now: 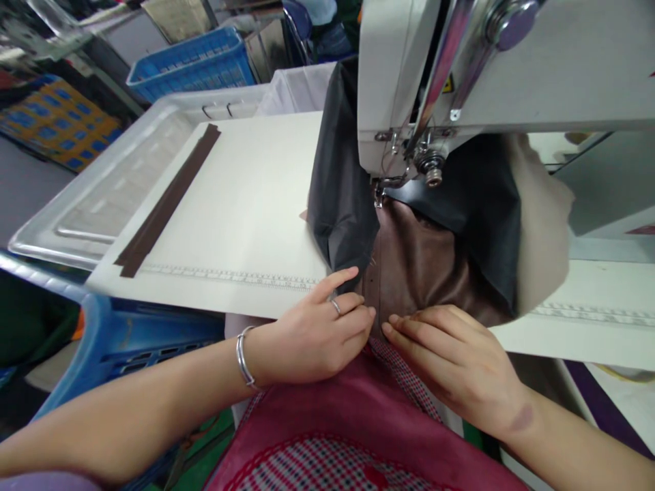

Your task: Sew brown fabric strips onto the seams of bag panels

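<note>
Brown leather [409, 256], joined with dark grey lining [342, 184], lies under the needle and presser foot [379, 198] of a white sewing machine [552, 65]. At the near edge of the leather, left of its seam, my left hand [320, 337] has its fingers curled on the material and the index finger stretched toward the lining. My right hand [455, 358] holds the same edge just right of the seam, fingers pressed together. Both thumbs are hidden. More dark lining [481, 225] and a beige layer [545, 225] spread right of the needle.
Dark brown strips [171, 201] lie on the white worktable [256, 204], which has a printed ruler scale [245, 278]. Left of it stand a clear plastic bin [110, 184] and a blue basket [97, 341]. Another blue basket [192, 65] is farther back.
</note>
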`<move>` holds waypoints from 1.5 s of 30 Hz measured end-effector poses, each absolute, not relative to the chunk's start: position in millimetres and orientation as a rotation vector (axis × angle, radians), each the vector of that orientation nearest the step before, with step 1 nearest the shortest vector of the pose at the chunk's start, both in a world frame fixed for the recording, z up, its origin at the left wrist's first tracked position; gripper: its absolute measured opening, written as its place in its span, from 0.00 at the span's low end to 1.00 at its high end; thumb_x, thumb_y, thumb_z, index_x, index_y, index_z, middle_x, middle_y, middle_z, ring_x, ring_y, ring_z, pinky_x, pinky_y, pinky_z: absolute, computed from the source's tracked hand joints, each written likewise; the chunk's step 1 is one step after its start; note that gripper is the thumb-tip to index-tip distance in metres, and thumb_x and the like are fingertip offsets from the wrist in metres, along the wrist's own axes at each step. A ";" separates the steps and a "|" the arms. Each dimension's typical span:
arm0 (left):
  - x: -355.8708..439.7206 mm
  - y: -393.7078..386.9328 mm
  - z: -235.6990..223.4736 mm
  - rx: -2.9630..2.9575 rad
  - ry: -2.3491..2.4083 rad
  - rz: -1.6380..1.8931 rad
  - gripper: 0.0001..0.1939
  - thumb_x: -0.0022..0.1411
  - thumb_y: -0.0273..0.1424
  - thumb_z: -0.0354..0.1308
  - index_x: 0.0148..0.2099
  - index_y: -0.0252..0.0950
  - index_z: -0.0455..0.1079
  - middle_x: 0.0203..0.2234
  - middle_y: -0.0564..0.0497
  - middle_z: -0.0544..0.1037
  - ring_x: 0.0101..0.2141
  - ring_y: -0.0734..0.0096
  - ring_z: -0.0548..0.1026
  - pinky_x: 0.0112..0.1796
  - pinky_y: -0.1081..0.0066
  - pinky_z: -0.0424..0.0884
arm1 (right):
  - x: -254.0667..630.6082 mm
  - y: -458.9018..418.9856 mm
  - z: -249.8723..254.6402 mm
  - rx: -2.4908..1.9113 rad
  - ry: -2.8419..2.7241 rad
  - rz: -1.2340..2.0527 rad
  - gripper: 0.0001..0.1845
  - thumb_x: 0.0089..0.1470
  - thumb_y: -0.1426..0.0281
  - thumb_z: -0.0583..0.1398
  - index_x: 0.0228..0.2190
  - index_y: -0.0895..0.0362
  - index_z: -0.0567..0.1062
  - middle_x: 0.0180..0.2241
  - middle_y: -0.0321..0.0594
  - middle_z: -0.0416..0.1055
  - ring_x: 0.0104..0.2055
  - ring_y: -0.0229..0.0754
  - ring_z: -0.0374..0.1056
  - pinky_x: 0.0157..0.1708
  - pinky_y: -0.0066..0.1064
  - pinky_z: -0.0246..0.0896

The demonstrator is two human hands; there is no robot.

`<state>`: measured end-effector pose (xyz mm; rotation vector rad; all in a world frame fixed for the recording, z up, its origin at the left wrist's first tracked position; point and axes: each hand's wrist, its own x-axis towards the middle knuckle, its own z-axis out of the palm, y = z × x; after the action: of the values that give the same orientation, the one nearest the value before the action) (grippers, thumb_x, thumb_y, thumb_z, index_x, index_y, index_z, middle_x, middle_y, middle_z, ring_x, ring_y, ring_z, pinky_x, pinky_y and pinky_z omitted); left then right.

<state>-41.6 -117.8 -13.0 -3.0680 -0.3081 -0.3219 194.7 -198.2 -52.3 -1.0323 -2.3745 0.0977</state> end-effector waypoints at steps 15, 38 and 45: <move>-37.3 -119.4 -11.4 -3.176 -0.446 -0.386 0.09 0.67 0.24 0.51 0.43 0.32 0.73 0.30 0.53 0.77 0.38 0.73 0.75 0.63 0.55 0.56 | 184.4 -201.4 -40.0 -1.164 -2.251 0.269 0.11 0.57 0.74 0.60 0.43 0.58 0.75 0.40 0.42 0.76 0.40 0.42 0.69 0.41 0.37 0.67; -24.9 -95.7 8.4 -3.127 -0.337 -0.217 0.17 0.70 0.38 0.47 0.42 0.33 0.74 0.36 0.49 0.77 0.42 0.67 0.74 0.60 0.58 0.59 | 178.0 -196.9 -36.5 -1.164 -2.340 0.183 0.16 0.60 0.76 0.55 0.48 0.64 0.73 0.48 0.49 0.73 0.41 0.45 0.66 0.42 0.40 0.69; -2.5 -49.0 -6.1 -2.860 -0.496 -0.058 0.23 0.69 0.39 0.49 0.58 0.28 0.66 0.44 0.41 0.77 0.43 0.59 0.74 0.47 0.58 0.66 | 178.2 -197.5 -36.8 -1.165 -2.413 0.123 0.18 0.60 0.75 0.55 0.51 0.62 0.73 0.52 0.43 0.72 0.42 0.46 0.66 0.42 0.40 0.68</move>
<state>-2.5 -49.0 -6.1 -2.8603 -0.4963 -0.0582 178.2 -197.5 -36.8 -1.1655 -2.4133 0.1231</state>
